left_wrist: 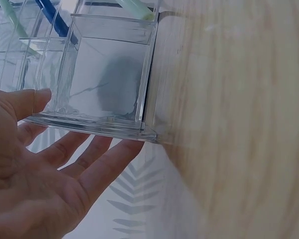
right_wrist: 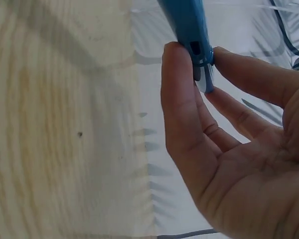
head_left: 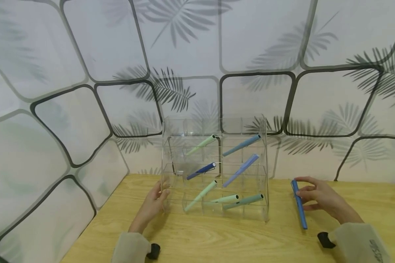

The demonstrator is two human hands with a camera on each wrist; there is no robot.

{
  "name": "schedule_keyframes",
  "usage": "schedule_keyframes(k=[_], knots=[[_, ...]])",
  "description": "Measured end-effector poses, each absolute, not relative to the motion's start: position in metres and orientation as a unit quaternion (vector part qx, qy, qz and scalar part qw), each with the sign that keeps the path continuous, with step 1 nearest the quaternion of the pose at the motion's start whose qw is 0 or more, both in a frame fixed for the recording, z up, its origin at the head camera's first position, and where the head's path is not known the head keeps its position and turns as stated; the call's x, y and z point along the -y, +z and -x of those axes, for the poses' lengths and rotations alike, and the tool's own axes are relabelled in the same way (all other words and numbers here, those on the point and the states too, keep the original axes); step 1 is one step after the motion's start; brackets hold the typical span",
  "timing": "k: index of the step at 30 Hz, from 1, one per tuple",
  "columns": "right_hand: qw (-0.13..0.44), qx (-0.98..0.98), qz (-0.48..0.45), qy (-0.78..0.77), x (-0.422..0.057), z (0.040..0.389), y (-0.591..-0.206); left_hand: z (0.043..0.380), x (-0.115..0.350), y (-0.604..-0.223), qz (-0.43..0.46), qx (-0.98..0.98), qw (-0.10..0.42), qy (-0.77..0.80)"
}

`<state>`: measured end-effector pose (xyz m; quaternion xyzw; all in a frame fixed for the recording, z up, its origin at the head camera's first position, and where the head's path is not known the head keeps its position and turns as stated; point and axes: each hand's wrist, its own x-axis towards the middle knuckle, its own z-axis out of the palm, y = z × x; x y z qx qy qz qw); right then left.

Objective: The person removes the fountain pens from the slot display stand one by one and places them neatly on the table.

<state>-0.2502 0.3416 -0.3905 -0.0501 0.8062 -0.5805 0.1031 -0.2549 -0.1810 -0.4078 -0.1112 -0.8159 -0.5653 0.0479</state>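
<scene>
A clear acrylic pen rack (head_left: 214, 215) with tiered compartments stands on the wooden table. My left hand (head_left: 153, 201) holds its left side. Seen from the left wrist, the thumb (left_wrist: 37, 99) lies at the front edge of the rack's side wall (left_wrist: 89, 127), with the fingers along its outer face. Right of the rack, my right hand (head_left: 322, 199) pinches a blue pen (head_left: 299, 206) near its upper end, the other end slanting down towards me. The right wrist view has the blue pen (right_wrist: 189, 25) between thumb and fingertips.
Several pens lean in the rack: a light green pen (head_left: 200, 145) and a teal-blue pen (head_left: 241, 145) above, a dark blue pen (head_left: 200, 171) and a periwinkle pen (head_left: 240, 171) midway, green pens (head_left: 243, 202) at the bottom. A patterned curtain (head_left: 256, 102) hangs behind the table (head_left: 200, 241).
</scene>
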Motion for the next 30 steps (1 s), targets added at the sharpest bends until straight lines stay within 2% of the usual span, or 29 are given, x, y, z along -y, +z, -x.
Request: schedule_keyframes(k=[7, 30], knots=[[0.108, -0.845, 0.040, -0.522, -0.339, 0.257, -0.394, 0.255, 0.181, -0.409, 0.106, 0.819, 0.046, -0.562], [0.093, -0.871, 0.046, -0.480, -0.328, 0.258, -0.404, 0.254, 0.181, -0.406, 0.100, 0.815, 0.044, -0.570]])
